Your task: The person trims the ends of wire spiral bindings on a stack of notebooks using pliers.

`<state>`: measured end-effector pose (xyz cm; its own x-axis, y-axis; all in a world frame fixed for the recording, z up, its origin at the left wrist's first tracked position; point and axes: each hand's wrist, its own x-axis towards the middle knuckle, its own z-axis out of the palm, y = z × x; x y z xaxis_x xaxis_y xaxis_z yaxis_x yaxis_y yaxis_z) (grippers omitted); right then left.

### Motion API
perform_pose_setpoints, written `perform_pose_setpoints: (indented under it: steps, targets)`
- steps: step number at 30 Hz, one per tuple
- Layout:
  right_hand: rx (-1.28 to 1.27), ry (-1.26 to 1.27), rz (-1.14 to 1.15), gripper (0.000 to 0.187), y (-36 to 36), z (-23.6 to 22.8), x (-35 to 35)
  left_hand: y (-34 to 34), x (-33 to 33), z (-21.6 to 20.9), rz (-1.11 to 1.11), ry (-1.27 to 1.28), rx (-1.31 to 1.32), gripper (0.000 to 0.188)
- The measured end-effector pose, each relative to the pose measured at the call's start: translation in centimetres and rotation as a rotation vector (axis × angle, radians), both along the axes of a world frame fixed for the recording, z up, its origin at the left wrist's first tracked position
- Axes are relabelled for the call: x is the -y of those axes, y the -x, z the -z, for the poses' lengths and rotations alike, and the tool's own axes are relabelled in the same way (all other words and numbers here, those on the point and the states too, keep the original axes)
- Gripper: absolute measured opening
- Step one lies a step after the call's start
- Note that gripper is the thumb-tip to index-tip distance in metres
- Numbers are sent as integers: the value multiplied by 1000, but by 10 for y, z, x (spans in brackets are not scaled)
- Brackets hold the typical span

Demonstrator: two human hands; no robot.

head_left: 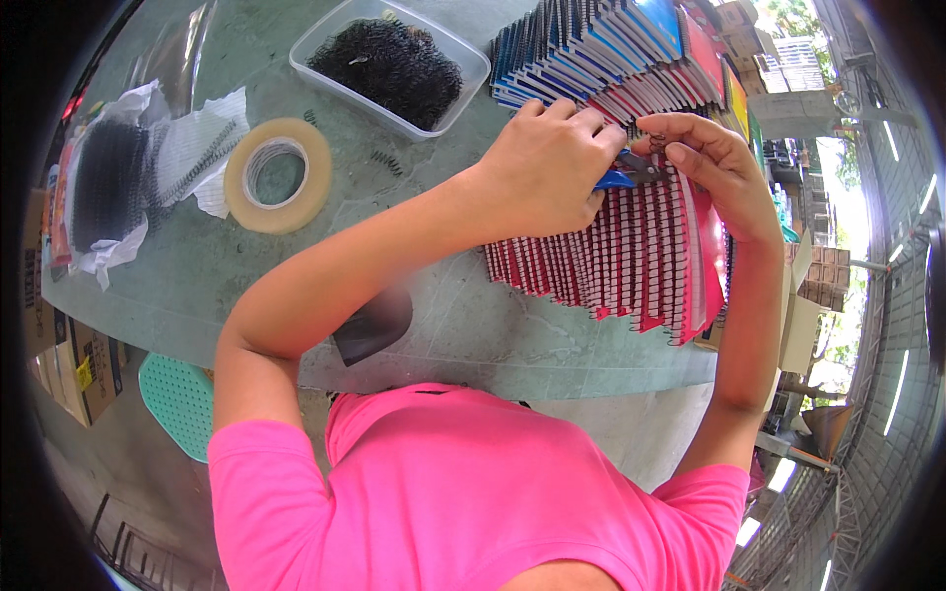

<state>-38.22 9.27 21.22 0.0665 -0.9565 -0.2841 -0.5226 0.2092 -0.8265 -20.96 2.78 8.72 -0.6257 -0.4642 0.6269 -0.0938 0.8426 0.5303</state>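
Pliers (641, 172): dark metal; grips (615, 180), glossy plastic. Notebooks (601, 251): paper; covers (706, 261) glossy. Tub (475, 69): smooth translucent plastic. Tape (236, 187): glossy. Shirt (473, 483): matt cloth.

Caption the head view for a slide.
Left hand gripping a blue-handled tool over red spiral-bound notebooks, right hand close beside it.

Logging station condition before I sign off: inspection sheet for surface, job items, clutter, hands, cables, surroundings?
Surface: grey-green table, marbled look.
Job items: red spiral-bound notebooks, stacked; blue-handled pliers; blue-covered notebooks behind; clear tub of black coils.
Clutter: tape roll, loose coil, dark curved piece.
Hands: left hand grips the pliers; right hand close by, pinch unclear.
Cables: nothing seen.
Surroundings: teal stool, cardboard box.
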Motion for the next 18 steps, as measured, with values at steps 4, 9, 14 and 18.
perform_pose_setpoints:
  steps: [4, 9, 14, 18]
  targets:
    - [-25, 38, -22, 28, -2, 1, 1, 0, 4, 0, 125, -152, 53, 36]
    - [-196, 25, -74, 26, 0, -9, 4, -15, 11, -12, 411, -690, 261, 22]
    - [-315, 40, -240, 29, -18, -27, 18, -56, -2, 16, 417, -885, 282, 24]
    - [-337, 200, -301, 32, -19, -32, 34, -90, -58, 52, 454, -397, 589, 27]
